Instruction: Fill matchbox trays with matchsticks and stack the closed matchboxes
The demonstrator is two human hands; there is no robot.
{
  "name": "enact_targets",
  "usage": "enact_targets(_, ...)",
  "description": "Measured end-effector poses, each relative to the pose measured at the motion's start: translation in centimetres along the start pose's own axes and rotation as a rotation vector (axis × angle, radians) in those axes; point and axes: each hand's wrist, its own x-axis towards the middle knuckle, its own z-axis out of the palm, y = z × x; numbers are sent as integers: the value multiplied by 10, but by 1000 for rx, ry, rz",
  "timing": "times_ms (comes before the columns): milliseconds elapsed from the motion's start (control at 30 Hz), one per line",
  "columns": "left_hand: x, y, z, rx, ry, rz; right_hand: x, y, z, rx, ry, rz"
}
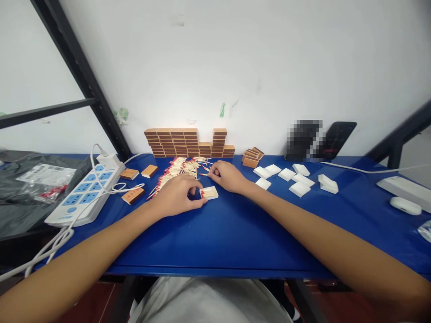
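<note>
A small white tray (211,193) with matches in it lies on the blue table. My left hand (178,195) grips its left end between thumb and fingers. Just behind the tray, my right hand (227,176) has its fingertips pinched on matches, red heads pointing left. A large pile of loose matches (175,169) spreads behind and to the left of my left hand. To the right of my right hand lie several white trays (287,174), scattered on the table.
Stacked brown matchboxes (173,142) stand against the wall. More boxes lie at the left (133,194) and fanned out at the back (252,157). A power strip (85,193) with white cables sits left; a phone (338,139) leans at back right, a white case (405,206) lies far right.
</note>
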Motion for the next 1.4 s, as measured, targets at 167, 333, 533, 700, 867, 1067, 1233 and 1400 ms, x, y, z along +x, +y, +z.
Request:
enact_targets(167, 0, -2, -1, -7, 23, 3, -12, 5, -23, -11, -56, -59)
enact_targets(333, -1, -2, 0, -5, 38, 1, -35, -1, -52, 45, -197, -141)
enact_targets(533, -1, 3, -1, -25, 37, 34, -48, -24, -50, 57, -276, -193)
enact_targets(700, -1, 4, -1, -29, 36, 50, -47, -27, -41, 85, -243, -212)
enact_targets(867, -3, 3, -1, -29, 22, 26, -45, -21, -38, 151, -255, -206)
enact_targets(1067, -3, 3, -1, -22, 23, 19, -46, -24, -32, 246, -233, -204)
enact_targets(1233, -2, 4, -1, -25, 8, 25, -28, -12, -29, 256, -75, 17)
enact_targets(1400, -2, 5, -1, -35, 20, 20, 6, 4, -15, 87, 52, 61)
